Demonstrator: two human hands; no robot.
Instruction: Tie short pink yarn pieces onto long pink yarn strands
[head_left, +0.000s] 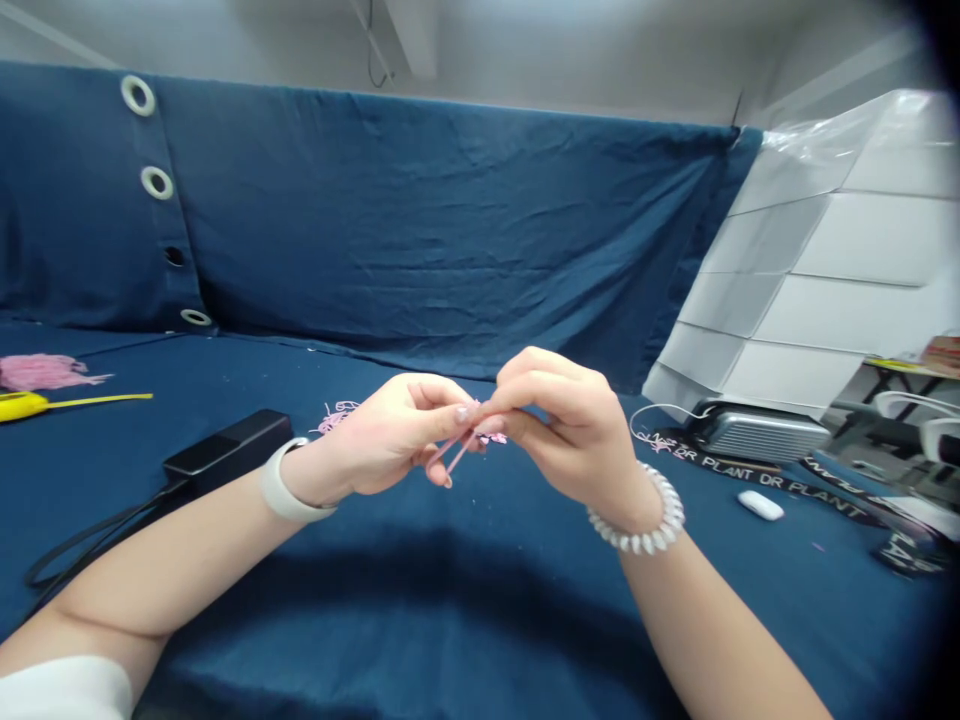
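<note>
Both hands meet above the middle of the blue-covered table. My left hand [409,430], with a white band at its wrist, pinches a thin pink cord [459,453] between thumb and fingers. At the same spot my right hand [562,420], wearing a coiled bracelet, closes thumb and fingertips on the cord. Two strands of it hang down below the fingertips; the part inside the fingers is hidden. Behind the hands lies a loose pile of pink cord pieces [339,413], partly covered by the left hand.
At left are a bundle of pink strands [45,372], a yellow tool with a long thin shaft [22,404] and a black box with a cable [225,450]. At right lie a ribbed grey case [765,436], a lettered black strap [750,474] and a small white object [760,505].
</note>
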